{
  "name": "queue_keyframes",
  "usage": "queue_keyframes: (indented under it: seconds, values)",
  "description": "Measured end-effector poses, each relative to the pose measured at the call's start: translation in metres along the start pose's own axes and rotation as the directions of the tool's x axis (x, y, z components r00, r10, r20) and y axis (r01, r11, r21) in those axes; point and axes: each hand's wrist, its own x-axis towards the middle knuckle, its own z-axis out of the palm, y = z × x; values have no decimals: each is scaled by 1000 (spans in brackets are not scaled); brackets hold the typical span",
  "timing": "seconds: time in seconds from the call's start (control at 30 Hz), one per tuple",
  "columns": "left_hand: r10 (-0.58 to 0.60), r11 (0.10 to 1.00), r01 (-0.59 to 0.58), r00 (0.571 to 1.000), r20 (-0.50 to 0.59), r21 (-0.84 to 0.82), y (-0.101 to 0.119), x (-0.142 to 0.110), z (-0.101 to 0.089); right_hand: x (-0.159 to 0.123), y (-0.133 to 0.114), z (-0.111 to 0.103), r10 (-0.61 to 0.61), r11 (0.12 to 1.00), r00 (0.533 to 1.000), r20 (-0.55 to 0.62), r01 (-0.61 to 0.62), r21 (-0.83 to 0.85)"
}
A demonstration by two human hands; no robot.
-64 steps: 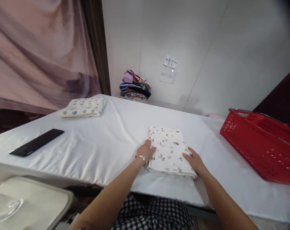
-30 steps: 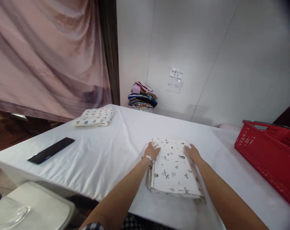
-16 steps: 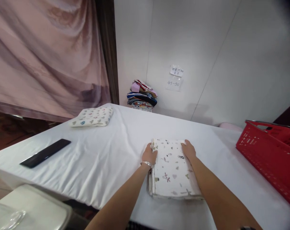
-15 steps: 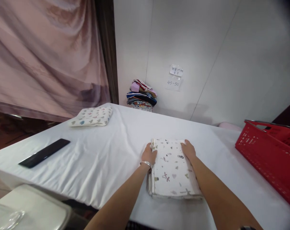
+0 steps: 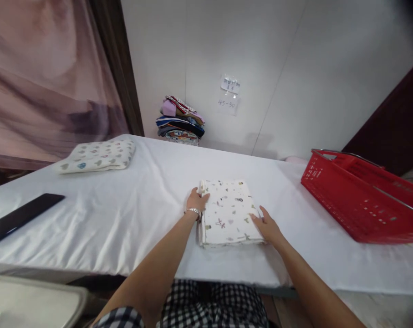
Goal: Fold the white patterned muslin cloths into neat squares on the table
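Observation:
A folded white cloth with small printed figures lies on the white-covered table in front of me. At its left edge is my left hand, wearing a silvery bracelet; the thumb rests on top and the fingers are along the side, closed on the folded layers. My right hand touches the right edge near the lower corner, its thumb and fingers spread apart. The undersides of the fingers are partly hidden.
A second folded printed cloth lies at the back left, with a long black object nearer me. At right stands a red plastic basket. Behind the table are stacked fabrics against the wall.
My right hand has slid down the cloth's right edge toward me, its fingers spreading. The left hand stays at the left edge. The view has shifted right, showing more of the basket.

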Motion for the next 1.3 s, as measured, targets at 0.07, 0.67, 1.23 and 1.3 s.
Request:
queue_keyframes:
  seconds: [0.07,0.67,1.23,1.3]
  values:
    - [-20,1000,20,999,28,-9,4,-3,-4,-19,8,0,6,999,1000,-2,-6,50]
    - [133,991,-134,988,74,0,1,-51,-7,-41,8,-12,-148,984,983,-109,136,-114]
    - [-23,999,30,983,184,-37,0,-68,-19,-12,-9,-8,-9,987,1000,-18,12,162]
    - [-10,998,21,981,194,-54,1,-62,-20,-5,-10,-8,-42,991,999,1,42,129]
